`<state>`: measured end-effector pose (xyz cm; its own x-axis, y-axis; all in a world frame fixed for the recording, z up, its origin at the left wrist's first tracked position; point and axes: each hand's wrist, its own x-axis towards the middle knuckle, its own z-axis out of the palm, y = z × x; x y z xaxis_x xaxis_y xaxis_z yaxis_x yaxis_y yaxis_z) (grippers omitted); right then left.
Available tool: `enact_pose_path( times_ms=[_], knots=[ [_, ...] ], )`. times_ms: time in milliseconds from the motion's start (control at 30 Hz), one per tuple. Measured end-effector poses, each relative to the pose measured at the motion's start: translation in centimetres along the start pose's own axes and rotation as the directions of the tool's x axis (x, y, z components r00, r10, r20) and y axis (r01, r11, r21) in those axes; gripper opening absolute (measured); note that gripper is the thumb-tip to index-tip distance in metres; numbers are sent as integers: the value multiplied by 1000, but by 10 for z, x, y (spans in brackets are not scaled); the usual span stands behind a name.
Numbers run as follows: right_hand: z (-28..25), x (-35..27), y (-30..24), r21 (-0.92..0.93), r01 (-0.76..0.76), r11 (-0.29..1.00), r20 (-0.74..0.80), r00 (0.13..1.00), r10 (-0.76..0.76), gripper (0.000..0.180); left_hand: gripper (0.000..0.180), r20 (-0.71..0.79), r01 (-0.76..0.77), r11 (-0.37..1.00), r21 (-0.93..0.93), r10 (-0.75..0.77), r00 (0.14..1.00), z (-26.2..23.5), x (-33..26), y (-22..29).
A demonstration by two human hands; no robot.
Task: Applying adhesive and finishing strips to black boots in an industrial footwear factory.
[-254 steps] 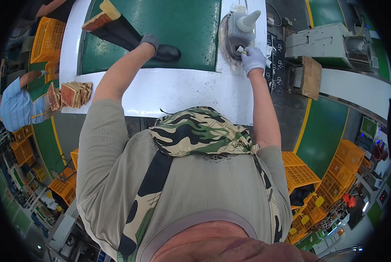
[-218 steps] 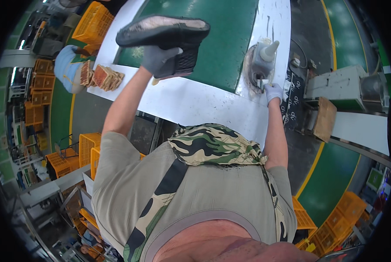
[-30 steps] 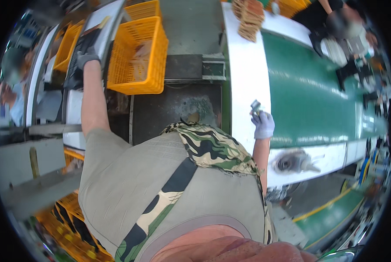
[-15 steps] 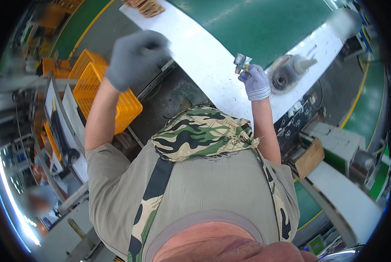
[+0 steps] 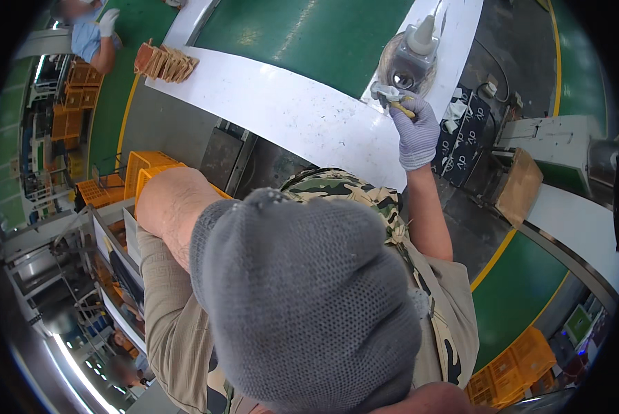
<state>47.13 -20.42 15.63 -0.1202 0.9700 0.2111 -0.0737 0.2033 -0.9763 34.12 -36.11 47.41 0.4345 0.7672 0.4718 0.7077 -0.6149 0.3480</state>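
My left hand (image 5: 309,297), in a grey knit glove, is raised close in front of my chest and fills the lower middle of the view. Its back shows rounded; the fingers bend away out of sight, and so does anything in them. Over the white tabletop at the right, my right hand (image 5: 418,134) wears a pale striped glove. It is closed on a small yellow-handled tool (image 5: 402,109) with a whitish-grey head. Just beyond that head, a squeeze bottle (image 5: 420,41) with a pale nozzle stands in a stained round dish (image 5: 385,58).
Thin brown pieces (image 5: 166,63) stand in a row on the white table (image 5: 268,96) at the far left. Yellow crates (image 5: 143,165) are beside my left arm. Another person (image 5: 92,34) is at the far left. A brown board (image 5: 518,188) leans by a machine at the right.
My left hand has come from over the table's left side back toward my chest. My right hand still holds the tool, now turned, its head beside the bottle. The view has shifted.
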Motion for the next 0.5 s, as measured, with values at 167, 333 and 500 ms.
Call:
enact_pose_path(
  times_ms=[167, 333, 500],
  knots=[
    [-22, -2, 18, -47, 69, 997, -67, 995, -72, 20, 27, -66, -97, 992, 80, 102, 993, 24, 10, 0],
    [-31, 0, 32, -50, 113, 992, -78, 990, -117, 22, 28, -124, -187, 964, 191, 213, 969, 33, 22, -4],
    [-32, 4, 29, -43, 111, 993, -90, 989, -115, 24, 34, -18, -129, 960, 250, 138, 990, 53, 21, -53]
  ],
)
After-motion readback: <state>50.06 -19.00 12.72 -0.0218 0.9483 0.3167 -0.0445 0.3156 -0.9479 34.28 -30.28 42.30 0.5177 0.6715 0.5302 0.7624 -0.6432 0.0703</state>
